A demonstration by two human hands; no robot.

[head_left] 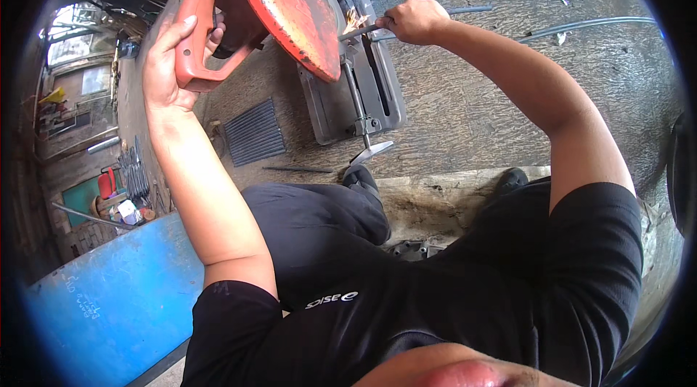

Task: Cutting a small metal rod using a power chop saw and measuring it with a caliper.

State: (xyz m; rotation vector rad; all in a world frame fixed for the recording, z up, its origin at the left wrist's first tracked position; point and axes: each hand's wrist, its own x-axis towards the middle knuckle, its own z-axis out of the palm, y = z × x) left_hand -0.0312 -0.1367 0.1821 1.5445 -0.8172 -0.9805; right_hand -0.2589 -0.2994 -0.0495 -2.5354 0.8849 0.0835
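Note:
My left hand point(164, 67) is wrapped round the red handle point(194, 31) of a chop saw. Its worn red blade guard point(294, 6) tilts over a dark base point(327, 115) on the floor. Closed round a thin grey metal rod point(472, 9), my right hand point(420, 22) sits just right of the saw. The rod's left end runs to the saw's vise, where bright sparks point(354, 22) show beside the guard. The guard hides the cutting disc's lower edge and most of the contact point. A crank handle point(372, 152) sticks out at the front of the vise.
Several short rods point(254, 133) lie side by side left of the saw, with a loose rod point(298, 169) nearer me. Another long rod point(595, 25) stretches rightward across the floor. A blue panel point(131, 292) stands at lower left; beyond it are bundled rods point(133, 173).

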